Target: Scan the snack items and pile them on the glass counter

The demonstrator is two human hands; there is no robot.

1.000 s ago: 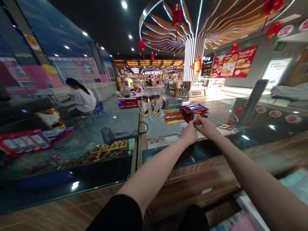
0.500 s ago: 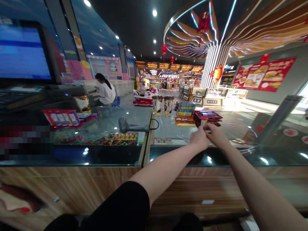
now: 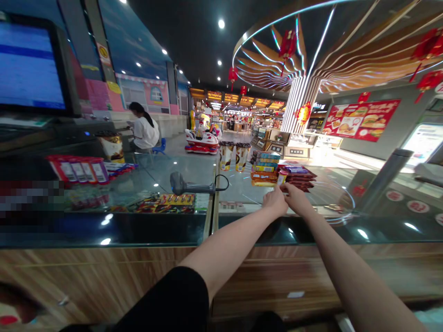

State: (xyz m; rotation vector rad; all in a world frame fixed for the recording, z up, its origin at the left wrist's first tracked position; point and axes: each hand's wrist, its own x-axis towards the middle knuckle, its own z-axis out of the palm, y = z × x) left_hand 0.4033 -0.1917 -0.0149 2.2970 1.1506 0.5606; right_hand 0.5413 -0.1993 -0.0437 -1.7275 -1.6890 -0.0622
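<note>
Over the glass counter, my left hand [image 3: 274, 202] and my right hand [image 3: 296, 198] meet, fingers closed around the lower end of a small tube [image 3: 282, 177] with a red cap and a pale yellow label. Its lower part is hidden by my fingers. Just beyond, dark red snack packets [image 3: 299, 176] lie stacked, a purple one on top. Left of them is a pile of small blue boxes [image 3: 266, 157] over yellow and orange packs [image 3: 263, 178]. Two patterned tall cups [image 3: 227, 157] with dark tops stand farther left.
A grey barcode scanner [image 3: 190, 184] lies on the glass counter [image 3: 152, 166] at centre-left. Red and purple packs [image 3: 78, 169], another cup [image 3: 111, 145] and a monitor [image 3: 31, 67] stand left. A grey post [image 3: 386, 180] rises at right. Beyond sits a person in white [image 3: 145, 131].
The view has turned slightly right and up, so the scene sits a little left and lower. My hands still hold the tube together, now showing slightly more upright.
</note>
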